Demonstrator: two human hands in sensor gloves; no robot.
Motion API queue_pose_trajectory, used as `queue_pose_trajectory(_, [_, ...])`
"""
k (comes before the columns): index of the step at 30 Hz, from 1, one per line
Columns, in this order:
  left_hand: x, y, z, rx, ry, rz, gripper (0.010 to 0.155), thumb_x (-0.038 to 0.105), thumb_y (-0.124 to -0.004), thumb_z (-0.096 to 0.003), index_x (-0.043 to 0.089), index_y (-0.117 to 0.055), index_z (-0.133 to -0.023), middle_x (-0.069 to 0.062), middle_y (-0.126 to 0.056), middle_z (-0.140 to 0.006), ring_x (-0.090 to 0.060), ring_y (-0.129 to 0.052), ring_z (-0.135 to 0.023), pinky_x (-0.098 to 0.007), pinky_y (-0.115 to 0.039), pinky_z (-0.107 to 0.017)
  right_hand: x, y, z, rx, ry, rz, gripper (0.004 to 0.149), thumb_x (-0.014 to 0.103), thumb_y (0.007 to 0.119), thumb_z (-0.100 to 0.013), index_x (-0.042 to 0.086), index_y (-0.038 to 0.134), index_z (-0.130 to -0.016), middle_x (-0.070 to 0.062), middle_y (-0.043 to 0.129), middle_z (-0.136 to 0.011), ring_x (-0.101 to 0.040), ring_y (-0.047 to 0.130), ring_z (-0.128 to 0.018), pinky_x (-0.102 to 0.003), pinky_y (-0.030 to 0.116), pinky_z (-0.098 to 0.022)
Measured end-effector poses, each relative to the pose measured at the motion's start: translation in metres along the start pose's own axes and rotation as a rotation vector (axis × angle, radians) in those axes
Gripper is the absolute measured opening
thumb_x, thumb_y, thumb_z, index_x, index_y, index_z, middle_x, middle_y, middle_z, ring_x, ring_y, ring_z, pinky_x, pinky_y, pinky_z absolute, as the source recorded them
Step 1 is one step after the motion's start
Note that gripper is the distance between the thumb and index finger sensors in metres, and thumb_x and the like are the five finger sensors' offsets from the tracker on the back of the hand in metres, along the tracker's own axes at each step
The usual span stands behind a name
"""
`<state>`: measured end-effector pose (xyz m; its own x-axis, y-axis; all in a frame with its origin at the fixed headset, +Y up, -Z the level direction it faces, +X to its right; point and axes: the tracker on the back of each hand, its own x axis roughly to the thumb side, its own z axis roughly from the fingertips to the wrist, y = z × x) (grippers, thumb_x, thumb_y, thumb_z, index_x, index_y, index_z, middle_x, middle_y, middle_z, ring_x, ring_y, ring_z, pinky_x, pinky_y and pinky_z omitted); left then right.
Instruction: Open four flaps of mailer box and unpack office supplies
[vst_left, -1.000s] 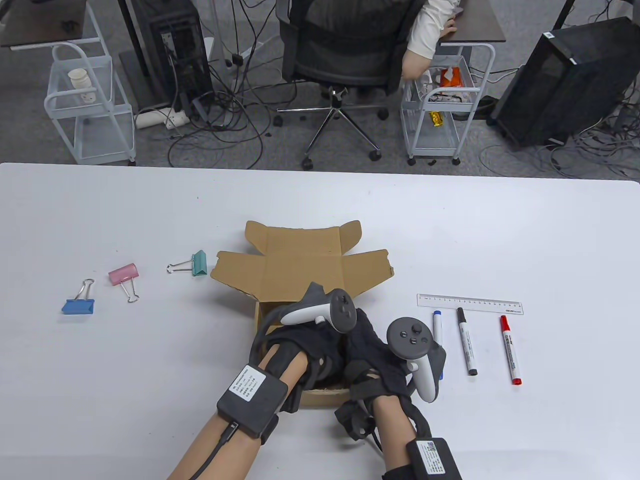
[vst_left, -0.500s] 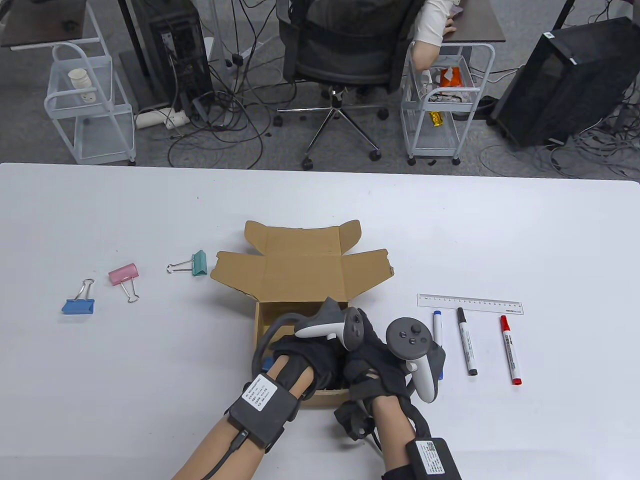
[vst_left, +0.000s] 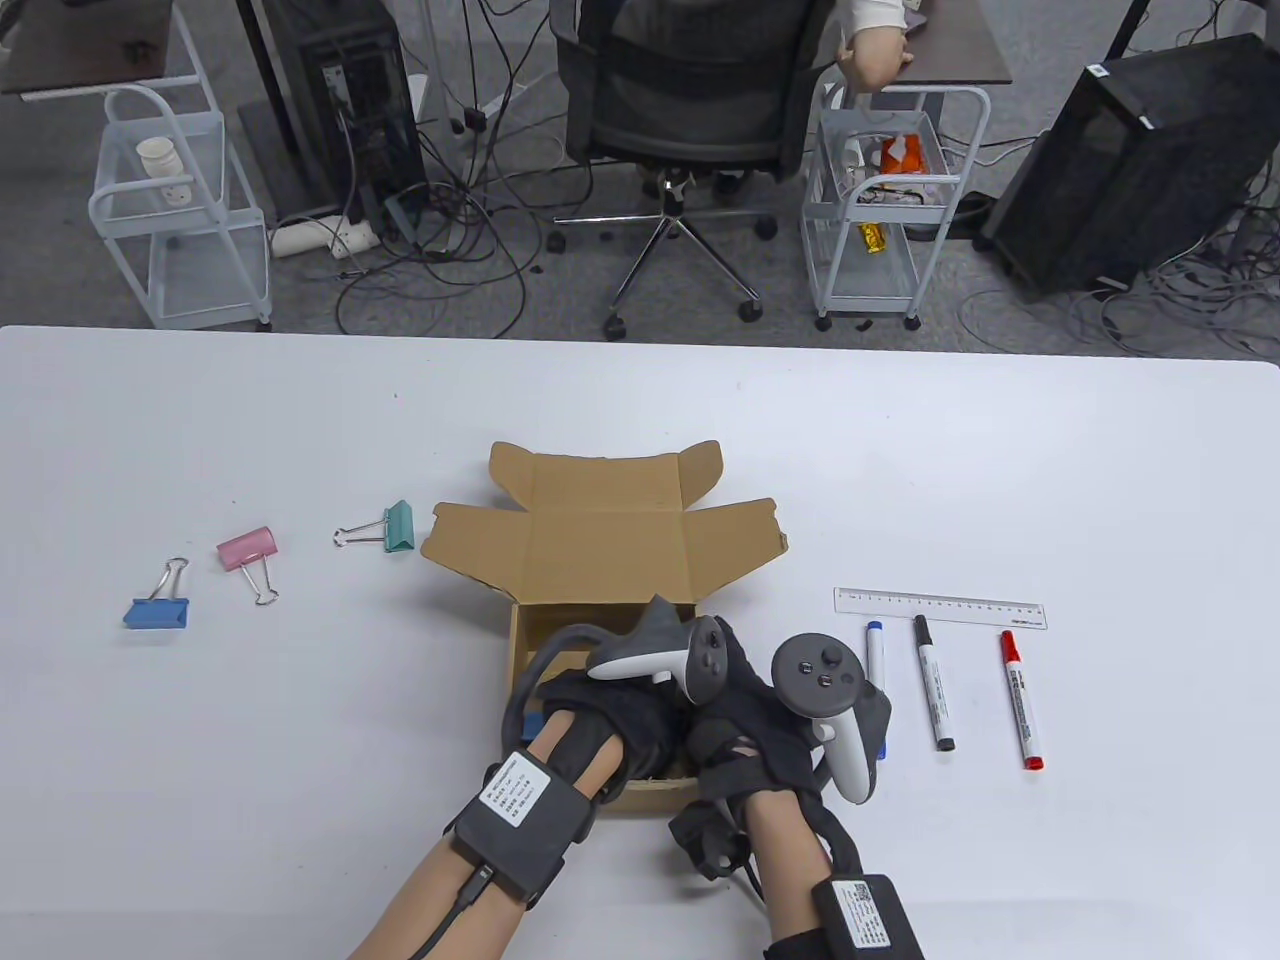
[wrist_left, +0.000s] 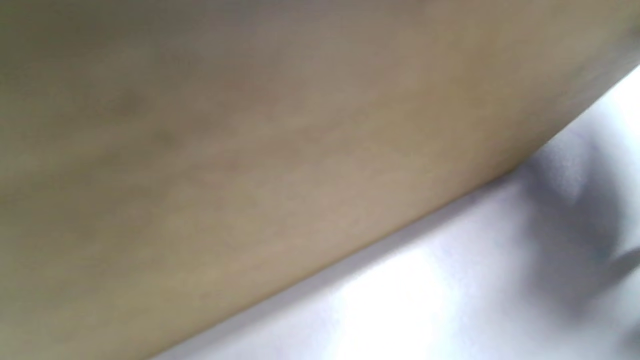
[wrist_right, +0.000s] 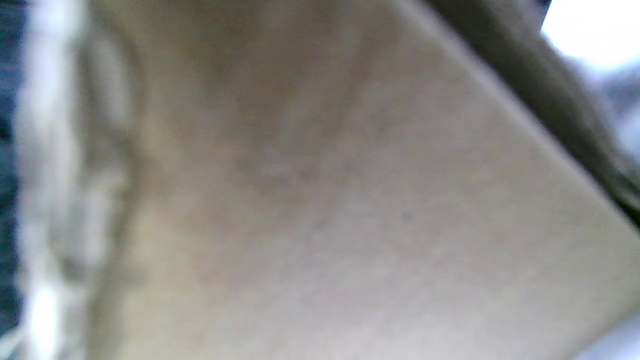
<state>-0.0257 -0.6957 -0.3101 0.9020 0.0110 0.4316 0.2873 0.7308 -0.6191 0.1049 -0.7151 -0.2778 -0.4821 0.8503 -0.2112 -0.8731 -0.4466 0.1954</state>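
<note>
The brown mailer box (vst_left: 600, 555) sits mid-table with its flaps folded open toward the far side. My left hand (vst_left: 610, 710) reaches down into the box; its fingers are hidden inside. My right hand (vst_left: 745, 720) is at the box's right near corner, against the left hand, its fingers hidden too. A small blue thing (vst_left: 533, 724) shows by my left wrist at the box's left wall. The left wrist view shows blurred cardboard (wrist_left: 250, 150) close up above the white table (wrist_left: 450, 280). The right wrist view shows only blurred cardboard (wrist_right: 350, 225).
Left of the box lie a green binder clip (vst_left: 399, 526), a pink one (vst_left: 247, 550) and a blue one (vst_left: 156, 611). To the right lie a clear ruler (vst_left: 940, 607) and blue (vst_left: 875, 650), black (vst_left: 932, 697) and red (vst_left: 1020, 712) markers.
My left hand has moved nearer and to the right, lower into the box, then stayed almost still. My right hand has not moved.
</note>
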Motion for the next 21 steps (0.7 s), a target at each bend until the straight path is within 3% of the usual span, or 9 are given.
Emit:
queue_pose_trajectory(12, [-0.025,0.043,0.070,0.196,-0.104,0.111,0.091,0.052,-0.083,-0.0505,0.000,-0.041,-0.112,-0.024,-0.051,-0.117,-0.038,-0.079,-0.104,-0.055,-0.072,-0.077,0.000,0.000,0.000,0.000,0.001,-0.002,0.065,0.042,0.042,-0.065,0.005,0.036,-0.118,-0.034,0.053,-0.119,-0.060,0.068,-0.097,-0.072,0.059,-0.070])
queue_pose_trajectory(16, [-0.050,0.061,0.108,0.267,-0.107,0.154,0.090,0.053,-0.083,-0.0503,0.001,-0.042,-0.112,-0.023,-0.052,-0.117,-0.038,-0.079,-0.103,-0.055,-0.072,-0.077,0.000,0.000,0.000,0.001,0.003,-0.006,0.065,0.042,0.042,-0.065,0.005,0.036,-0.118,-0.034,0.053,-0.119,-0.060,0.068,-0.097,-0.072,0.059,-0.070])
queue_pose_trajectory(21, [-0.098,0.072,0.149,0.334,-0.018,0.190,0.090,0.053,-0.083,-0.0505,0.001,-0.042,-0.112,-0.023,-0.052,-0.117,-0.038,-0.079,-0.104,-0.056,-0.071,-0.077,0.000,0.000,0.000,-0.002,0.004,-0.002,0.065,0.042,0.042,-0.065,0.005,0.036,-0.118,-0.034,0.053,-0.119,-0.060,0.068,-0.097,-0.071,0.059,-0.070])
